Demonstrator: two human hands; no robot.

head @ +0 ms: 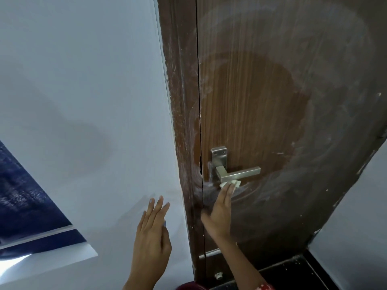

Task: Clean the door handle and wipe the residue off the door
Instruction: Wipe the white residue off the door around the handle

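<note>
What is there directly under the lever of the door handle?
A small white cloth, pressed against the door by the right hand, sits just below the handle. The door surface behind the cloth and fingers is covered.

Cloth (pixel 230 183) seemingly touching handle (pixel 237 174) underside

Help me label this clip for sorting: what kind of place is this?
Probably a home interior, at a room doorway: a brown wood-grain door smeared with whitish residue, a brushed-metal lever handle, and a plain white painted wall beside the frame.
</note>
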